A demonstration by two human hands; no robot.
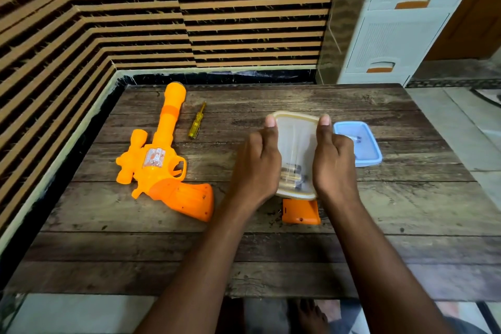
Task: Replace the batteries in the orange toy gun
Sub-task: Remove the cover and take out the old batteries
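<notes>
The orange toy gun [162,160] lies flat on the left of the wooden table [244,252], barrel pointing away. Its orange battery cover [301,213] lies near the middle, just below a clear lidded container [296,144]. Batteries [292,175] show through the near end of that container. My left hand [257,168] grips the container's left side and my right hand [334,163] grips its right side, thumbs on the lid. A yellow screwdriver [197,121] lies right of the gun's barrel.
A blue-lidded container [366,149] with small dark items inside sits just right of my right hand. Striped walls close the table's far and left sides. A white drawer unit [393,35] stands beyond the far right corner.
</notes>
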